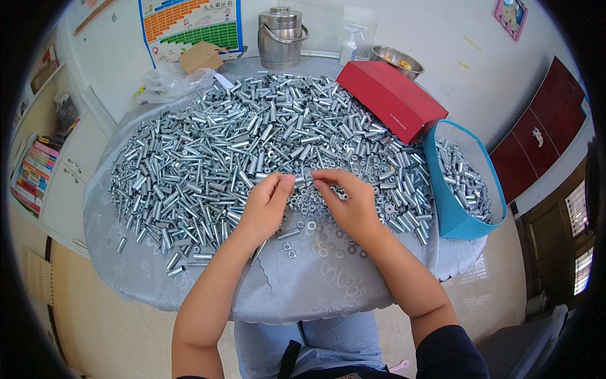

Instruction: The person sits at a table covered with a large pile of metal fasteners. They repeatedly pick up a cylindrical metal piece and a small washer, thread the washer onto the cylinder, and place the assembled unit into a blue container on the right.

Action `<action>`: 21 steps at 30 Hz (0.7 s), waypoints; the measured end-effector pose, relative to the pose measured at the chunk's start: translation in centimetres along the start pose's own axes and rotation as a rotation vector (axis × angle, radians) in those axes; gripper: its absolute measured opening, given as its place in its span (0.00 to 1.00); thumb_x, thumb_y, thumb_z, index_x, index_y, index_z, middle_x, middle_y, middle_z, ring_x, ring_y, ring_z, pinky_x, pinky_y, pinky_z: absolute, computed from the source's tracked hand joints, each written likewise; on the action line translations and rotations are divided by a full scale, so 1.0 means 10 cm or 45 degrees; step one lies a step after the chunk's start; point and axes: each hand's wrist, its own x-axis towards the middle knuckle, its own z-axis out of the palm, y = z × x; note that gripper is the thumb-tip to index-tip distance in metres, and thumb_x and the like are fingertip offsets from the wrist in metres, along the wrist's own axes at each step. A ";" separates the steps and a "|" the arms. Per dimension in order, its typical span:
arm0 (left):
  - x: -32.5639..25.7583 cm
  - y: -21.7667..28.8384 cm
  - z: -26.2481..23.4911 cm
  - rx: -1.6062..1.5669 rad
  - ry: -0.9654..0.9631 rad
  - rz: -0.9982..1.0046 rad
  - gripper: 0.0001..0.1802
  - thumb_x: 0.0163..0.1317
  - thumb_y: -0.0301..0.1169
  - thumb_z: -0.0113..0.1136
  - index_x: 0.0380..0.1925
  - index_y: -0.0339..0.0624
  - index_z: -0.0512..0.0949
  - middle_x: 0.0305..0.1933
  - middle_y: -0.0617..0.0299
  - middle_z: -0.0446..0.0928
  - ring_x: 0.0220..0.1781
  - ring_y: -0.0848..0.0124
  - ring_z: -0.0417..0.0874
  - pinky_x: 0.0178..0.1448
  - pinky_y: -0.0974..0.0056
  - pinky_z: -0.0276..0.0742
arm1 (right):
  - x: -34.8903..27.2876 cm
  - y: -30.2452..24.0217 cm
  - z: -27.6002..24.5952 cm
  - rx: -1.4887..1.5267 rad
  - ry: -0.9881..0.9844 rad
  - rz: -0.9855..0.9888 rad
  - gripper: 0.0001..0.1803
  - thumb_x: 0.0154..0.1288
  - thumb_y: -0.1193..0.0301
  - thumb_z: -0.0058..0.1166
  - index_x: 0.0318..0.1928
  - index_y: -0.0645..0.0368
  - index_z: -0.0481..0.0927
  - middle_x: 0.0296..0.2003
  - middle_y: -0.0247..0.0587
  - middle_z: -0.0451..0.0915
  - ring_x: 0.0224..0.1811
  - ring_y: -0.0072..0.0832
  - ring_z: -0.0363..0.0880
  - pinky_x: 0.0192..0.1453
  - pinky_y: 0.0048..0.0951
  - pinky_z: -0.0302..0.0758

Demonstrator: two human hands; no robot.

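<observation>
Metal piece (301, 180), shape unclear | apparently pinched between left hand (265, 205) and right hand (351, 199) over a heap of parts (208, 145), fingers narrowed, likely for fine control | blue bin (451, 211) at table's (297, 294) right, walls likely keeping contents from scattering

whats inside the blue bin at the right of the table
The blue bin holds a heap of silvery metal pieces, many tube-shaped. The top layer covers whatever lies beneath, and the bin's bottom is hidden too.

Bright light glinted off silvery metal tubes (189, 158); glare streaked the glossy beige floor (485, 284) at four o'clock; outer edges bowed.
</observation>
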 end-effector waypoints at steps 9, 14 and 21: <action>-0.01 0.02 0.01 -0.020 -0.014 0.039 0.19 0.65 0.41 0.45 0.27 0.36 0.72 0.18 0.69 0.64 0.21 0.81 0.61 0.26 0.73 0.58 | -0.01 0.06 0.03 0.326 -0.002 0.200 0.08 0.53 0.81 0.57 0.36 0.64 0.78 0.35 0.38 0.78 0.39 0.23 0.78 0.44 0.23 0.76; -0.01 0.02 0.00 -0.016 -0.012 0.017 0.18 0.65 0.41 0.45 0.27 0.36 0.72 0.17 0.70 0.64 0.21 0.81 0.60 0.26 0.73 0.58 | 0.00 0.03 0.01 0.196 -0.025 0.095 0.09 0.52 0.81 0.57 0.36 0.64 0.78 0.33 0.39 0.77 0.37 0.24 0.78 0.42 0.23 0.76; -0.02 0.05 0.00 -0.032 -0.015 0.006 0.19 0.66 0.42 0.45 0.26 0.37 0.71 0.17 0.71 0.62 0.21 0.82 0.60 0.25 0.73 0.57 | 0.00 0.04 0.01 0.188 -0.027 0.010 0.08 0.53 0.82 0.55 0.36 0.64 0.78 0.34 0.38 0.76 0.38 0.23 0.77 0.43 0.22 0.76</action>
